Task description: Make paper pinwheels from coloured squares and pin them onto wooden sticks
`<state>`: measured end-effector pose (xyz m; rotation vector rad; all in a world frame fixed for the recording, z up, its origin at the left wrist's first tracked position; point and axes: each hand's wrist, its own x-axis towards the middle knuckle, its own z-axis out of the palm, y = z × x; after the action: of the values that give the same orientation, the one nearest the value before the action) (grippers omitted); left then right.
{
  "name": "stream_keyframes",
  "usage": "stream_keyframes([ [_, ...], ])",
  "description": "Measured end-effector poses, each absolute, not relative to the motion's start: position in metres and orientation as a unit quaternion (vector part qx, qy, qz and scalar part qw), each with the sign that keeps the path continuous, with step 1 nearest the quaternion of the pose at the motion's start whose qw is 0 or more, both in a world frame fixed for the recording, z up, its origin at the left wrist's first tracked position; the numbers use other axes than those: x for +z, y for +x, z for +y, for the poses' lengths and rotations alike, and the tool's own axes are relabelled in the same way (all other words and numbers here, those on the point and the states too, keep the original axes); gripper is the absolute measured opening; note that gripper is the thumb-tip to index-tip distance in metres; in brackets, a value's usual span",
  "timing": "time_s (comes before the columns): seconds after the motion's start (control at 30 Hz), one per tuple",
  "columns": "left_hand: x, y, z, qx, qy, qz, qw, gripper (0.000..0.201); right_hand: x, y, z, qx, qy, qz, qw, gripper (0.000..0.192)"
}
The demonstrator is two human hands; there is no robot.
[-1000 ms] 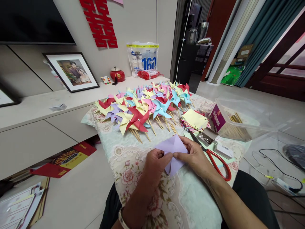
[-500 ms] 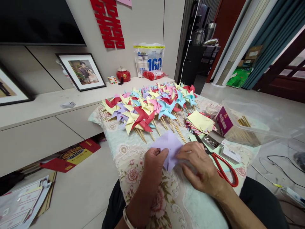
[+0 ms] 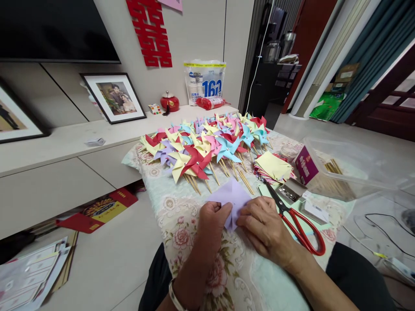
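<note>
Between my hands is a square of lilac paper (image 3: pixel 234 194), with slits running in from its corners. My left hand (image 3: pixel 212 222) pinches its left side, thumb on top near the middle. The fingers of my right hand (image 3: pixel 267 229) are closed on the paper's right edge; their tips are partly hidden. Just beyond the paper lie several finished paper pinwheels (image 3: pixel 197 162) on wooden sticks, in red, yellow, lilac, pink and blue. Red-handled scissors (image 3: pixel 300 224) lie to the right of my right hand.
A stack of coloured paper squares (image 3: pixel 272 166) lies behind the scissors, beside a small open box of metal fasteners (image 3: pixel 290 192). Farther right stands a clear plastic bin (image 3: pixel 356 177) with sticks in it. A flowered cloth (image 3: pixel 184 216) covers the table.
My right hand has moved slightly left and its fingers have closed in on the paper's right edge. My left hand keeps its pinch. The whole view has shifted a little.
</note>
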<state>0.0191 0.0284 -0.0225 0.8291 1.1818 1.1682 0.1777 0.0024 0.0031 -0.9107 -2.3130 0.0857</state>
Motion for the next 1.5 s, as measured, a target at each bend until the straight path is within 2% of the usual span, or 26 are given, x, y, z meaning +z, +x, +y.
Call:
stream_keyframes([
  [0.23,-0.033,0.019,0.027,0.501,0.387,0.526,0.568,0.022,0.011,0.174,0.002,0.078,-0.401,-0.84,0.357,0.014],
  [0.73,-0.018,0.026,0.028,0.491,0.38,0.504,0.6,0.021,0.004,0.169,0.006,0.16,-0.538,-0.762,0.324,0.018],
  [1.03,-0.02,0.026,0.029,0.497,0.362,0.476,0.629,0.014,0.004,0.169,0.009,0.187,-0.553,-0.742,0.331,0.02],
  [1.5,-0.021,0.025,0.028,0.476,0.409,0.497,0.599,0.02,0.002,0.169,0.01,0.186,-0.559,-0.74,0.325,0.019],
])
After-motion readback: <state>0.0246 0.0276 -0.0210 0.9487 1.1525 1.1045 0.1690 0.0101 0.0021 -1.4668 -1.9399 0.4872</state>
